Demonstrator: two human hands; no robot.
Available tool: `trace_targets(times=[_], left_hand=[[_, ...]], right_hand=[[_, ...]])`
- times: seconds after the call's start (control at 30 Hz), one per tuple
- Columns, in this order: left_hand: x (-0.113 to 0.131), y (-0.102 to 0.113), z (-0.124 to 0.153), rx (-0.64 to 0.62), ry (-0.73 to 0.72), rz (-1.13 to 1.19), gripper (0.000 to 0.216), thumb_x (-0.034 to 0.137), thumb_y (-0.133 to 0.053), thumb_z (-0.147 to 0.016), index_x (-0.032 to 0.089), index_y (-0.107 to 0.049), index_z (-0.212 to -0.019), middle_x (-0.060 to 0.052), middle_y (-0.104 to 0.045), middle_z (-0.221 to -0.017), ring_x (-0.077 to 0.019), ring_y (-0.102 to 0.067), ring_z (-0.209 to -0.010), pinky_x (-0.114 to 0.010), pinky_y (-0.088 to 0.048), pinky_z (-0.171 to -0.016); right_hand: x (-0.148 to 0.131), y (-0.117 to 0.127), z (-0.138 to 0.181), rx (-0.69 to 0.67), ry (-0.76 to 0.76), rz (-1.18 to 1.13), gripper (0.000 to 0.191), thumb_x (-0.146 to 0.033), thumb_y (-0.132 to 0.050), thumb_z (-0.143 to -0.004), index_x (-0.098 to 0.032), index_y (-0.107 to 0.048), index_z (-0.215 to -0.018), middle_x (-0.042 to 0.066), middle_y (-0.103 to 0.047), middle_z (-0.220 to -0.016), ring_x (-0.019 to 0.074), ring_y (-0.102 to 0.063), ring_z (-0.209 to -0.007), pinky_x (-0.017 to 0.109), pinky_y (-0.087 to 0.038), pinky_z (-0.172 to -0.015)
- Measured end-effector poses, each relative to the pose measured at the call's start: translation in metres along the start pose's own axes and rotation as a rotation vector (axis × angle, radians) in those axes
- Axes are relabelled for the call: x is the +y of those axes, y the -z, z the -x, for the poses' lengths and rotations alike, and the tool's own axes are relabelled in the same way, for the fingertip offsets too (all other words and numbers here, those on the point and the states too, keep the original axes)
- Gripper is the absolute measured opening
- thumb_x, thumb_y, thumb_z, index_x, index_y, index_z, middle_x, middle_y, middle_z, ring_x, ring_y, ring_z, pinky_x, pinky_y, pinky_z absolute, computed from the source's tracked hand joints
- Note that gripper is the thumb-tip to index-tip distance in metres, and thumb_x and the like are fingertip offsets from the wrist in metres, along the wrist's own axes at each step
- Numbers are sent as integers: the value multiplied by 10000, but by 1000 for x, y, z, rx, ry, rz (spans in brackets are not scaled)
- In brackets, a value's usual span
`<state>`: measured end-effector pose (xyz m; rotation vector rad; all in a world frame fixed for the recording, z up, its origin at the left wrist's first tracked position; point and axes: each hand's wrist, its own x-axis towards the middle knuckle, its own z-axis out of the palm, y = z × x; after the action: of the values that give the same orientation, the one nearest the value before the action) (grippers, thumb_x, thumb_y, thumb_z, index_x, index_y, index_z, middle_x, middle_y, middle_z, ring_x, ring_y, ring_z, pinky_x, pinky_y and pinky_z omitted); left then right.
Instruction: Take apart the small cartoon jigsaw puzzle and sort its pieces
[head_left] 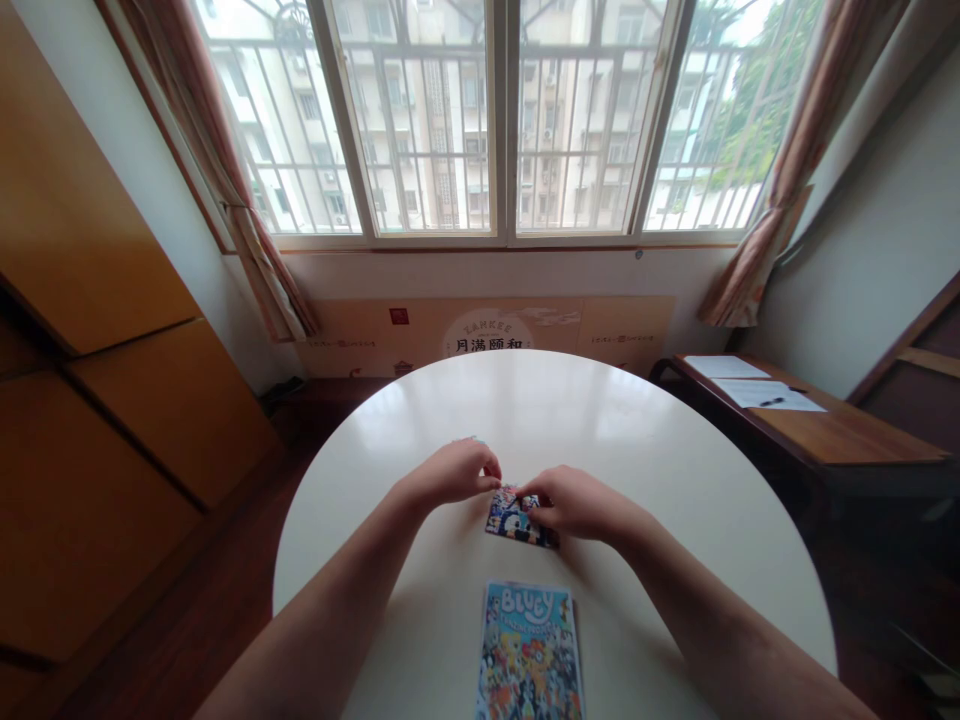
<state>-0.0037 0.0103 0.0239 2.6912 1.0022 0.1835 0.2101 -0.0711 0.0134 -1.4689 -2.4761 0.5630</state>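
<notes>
White and glossy, the round tabletop before you bears a small, flat, multicoloured picture panel between your hands. Your bare left hand narrows its thumb and fingers at the panel's far left corner; whether they pinch anything cannot be told. Your bare right hand touches its right side, fingers slightly apart, the hold unclear. Nearer you lies a rectangular, mostly blue-topped printed cover lettered BLUEY

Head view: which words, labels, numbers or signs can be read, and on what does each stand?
"BLUEY": picture card
"月满颐和": low panel
"ZANKEE", apparently: same panel
Too small or blurred: the card's second line, the panel's small print, any writing on the papers or small printed piece.
</notes>
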Motion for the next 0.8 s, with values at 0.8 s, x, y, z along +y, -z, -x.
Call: trace_targets(times=[0.8], left_hand=[[15,-3,-4,1,158,2,99,189,-666,-729,205,-747,-785,-27,-742,-846,-190,-650,-813,-257,-441,-704]], right_hand=[[1,0,-2,-2,-66,-18,421,-225,-533,-772,-312,-732,-1134,22,-736,-914,138,-605,-732,216,-362,-636]])
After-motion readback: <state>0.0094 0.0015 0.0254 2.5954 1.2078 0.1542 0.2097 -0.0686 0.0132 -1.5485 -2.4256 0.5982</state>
